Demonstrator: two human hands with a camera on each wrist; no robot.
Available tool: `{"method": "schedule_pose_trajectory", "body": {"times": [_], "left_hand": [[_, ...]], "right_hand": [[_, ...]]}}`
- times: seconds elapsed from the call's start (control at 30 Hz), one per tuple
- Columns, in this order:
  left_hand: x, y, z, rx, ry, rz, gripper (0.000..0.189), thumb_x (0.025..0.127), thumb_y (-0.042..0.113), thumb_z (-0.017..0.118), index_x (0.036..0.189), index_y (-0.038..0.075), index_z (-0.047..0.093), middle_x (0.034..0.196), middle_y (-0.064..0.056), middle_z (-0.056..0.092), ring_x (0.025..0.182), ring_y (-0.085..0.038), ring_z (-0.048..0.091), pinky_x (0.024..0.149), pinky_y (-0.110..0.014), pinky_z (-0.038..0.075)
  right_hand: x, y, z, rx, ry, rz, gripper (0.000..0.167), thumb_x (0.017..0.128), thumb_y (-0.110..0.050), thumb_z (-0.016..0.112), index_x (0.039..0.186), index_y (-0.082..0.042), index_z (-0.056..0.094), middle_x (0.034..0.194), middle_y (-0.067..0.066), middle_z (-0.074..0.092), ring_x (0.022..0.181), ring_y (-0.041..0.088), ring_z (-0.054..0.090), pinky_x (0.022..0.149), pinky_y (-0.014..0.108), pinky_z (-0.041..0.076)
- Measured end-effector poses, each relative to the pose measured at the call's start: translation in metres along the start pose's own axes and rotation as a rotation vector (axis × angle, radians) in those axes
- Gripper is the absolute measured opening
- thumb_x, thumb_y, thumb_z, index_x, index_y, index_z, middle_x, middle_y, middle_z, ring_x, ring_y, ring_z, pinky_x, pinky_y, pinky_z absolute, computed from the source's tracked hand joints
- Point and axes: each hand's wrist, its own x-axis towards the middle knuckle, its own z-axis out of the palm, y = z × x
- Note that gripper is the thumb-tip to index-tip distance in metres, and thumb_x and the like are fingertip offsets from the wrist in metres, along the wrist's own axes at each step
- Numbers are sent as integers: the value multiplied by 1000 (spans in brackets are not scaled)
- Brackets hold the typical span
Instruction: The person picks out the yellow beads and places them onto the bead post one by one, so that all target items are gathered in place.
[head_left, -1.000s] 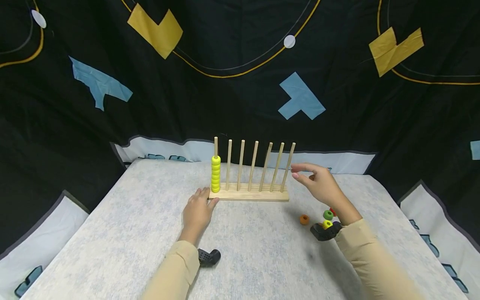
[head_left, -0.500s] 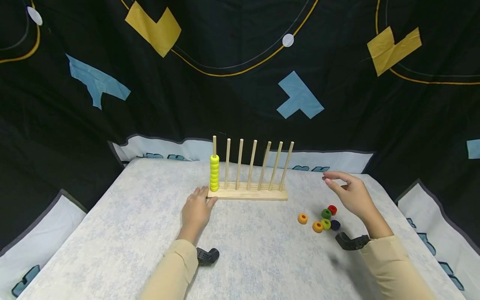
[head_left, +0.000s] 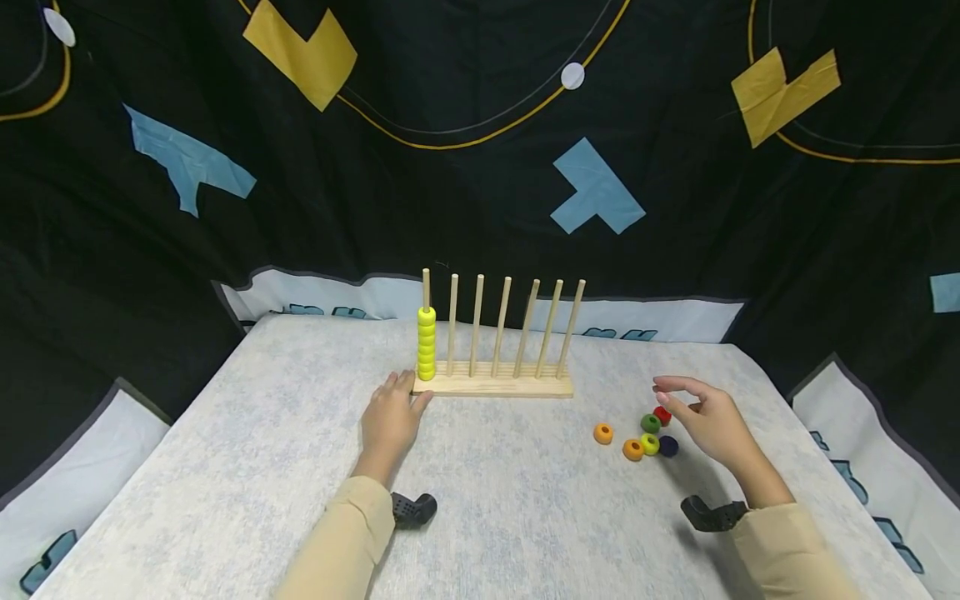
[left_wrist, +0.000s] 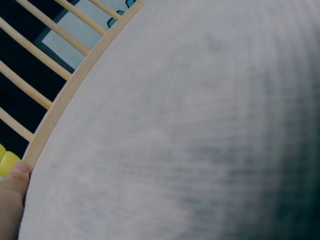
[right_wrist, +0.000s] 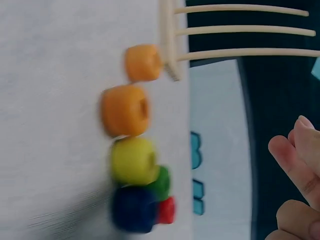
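A wooden bead abacus (head_left: 495, 384) stands upright toward the back of the table, with a row of thin pegs on its base. Yellow beads (head_left: 426, 343) are stacked on its leftmost peg; the other pegs are bare. My left hand (head_left: 390, 421) holds the left end of the base between thumb and fingers; in the left wrist view the thumb (left_wrist: 16, 182) lies at the base's corner. My right hand (head_left: 708, 421) hovers at the loose beads, thumb and forefinger apart, holding nothing. Nearest its fingertips are a red bead (head_left: 662, 415) and a green bead (head_left: 650, 424).
Close by lie a yellow bead (head_left: 650, 444), a dark blue bead (head_left: 668, 447) and an orange bead (head_left: 633, 450). Another orange bead (head_left: 603, 433) sits apart, toward the abacus. Behind the pale tabletop (head_left: 247, 467) hangs a black curtain (head_left: 465, 217) with tape pieces.
My right hand has moved right, away from the rightmost peg, then down toward the loose beads, which have come into fuller view. The left hand has stayed at the base.
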Motion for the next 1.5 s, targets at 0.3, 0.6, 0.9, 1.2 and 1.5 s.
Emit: {"method": "schedule_pose_trajectory", "body": {"times": [0.3,0.6,0.9,1.2,1.5], "left_hand": [[0,0,-2,7,-4,-3,63,99,45,57,147,5,46,152,-15,47,143,-40,40,113,-60,38],[-2,0,-3,0,-9,-18,63,100,45,57,147,5,46,153,-16,46,143,-40,40,114,-60,37],[-2,0,-2,-9,-6,-22,63,99,46,56,147,6,47,153,-14,46,144,-38,39,115,-58,37],[0,1,-1,-5,-5,-3,63,99,45,57,147,5,47,152,-14,47,144,-38,39,115,-58,36],[0,-1,0,2,-9,3,64,99,46,56,147,5,47,152,-14,47,144,-38,39,115,-58,36]], "right_hand": [[-15,23,20,-30,-95,13,40,97,-30,65,130,-7,63,128,15,66,127,38,55,98,61,50],[-21,31,33,-103,-125,-2,42,88,-29,76,124,-9,68,128,15,66,125,41,57,96,58,53],[-23,33,35,-92,-143,35,40,91,-31,72,125,-11,68,135,19,62,131,45,51,98,61,50],[-21,32,33,-64,-88,-12,36,95,-27,69,127,-9,67,130,15,66,127,40,56,95,58,53],[-4,5,36,-63,-67,-48,46,95,-38,66,131,-9,64,127,10,66,121,33,60,98,57,51]]}}
